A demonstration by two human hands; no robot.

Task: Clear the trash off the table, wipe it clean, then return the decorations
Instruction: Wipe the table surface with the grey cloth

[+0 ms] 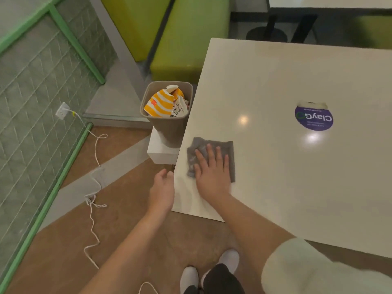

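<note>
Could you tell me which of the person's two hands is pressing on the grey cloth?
The right hand, lying flat with fingers spread on the cloth on the table. The left hand hangs off the table's edge, holding nothing.

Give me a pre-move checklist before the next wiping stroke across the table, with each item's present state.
1. Trash off the table: ok; paper cups sit in the bin.
2. Right hand flat on the grey cloth: ok, fingers straight and pressing.
3. Cloth on the tabletop: ok, near the left edge, partly bunched at its left side.
4. Left hand out of the stroke path: ok, off the edge, holding nothing.
5. Purple sticker ahead: not ok, torn tape at its top edge may catch.
6. Surface already clean: cannot tell.
</note>
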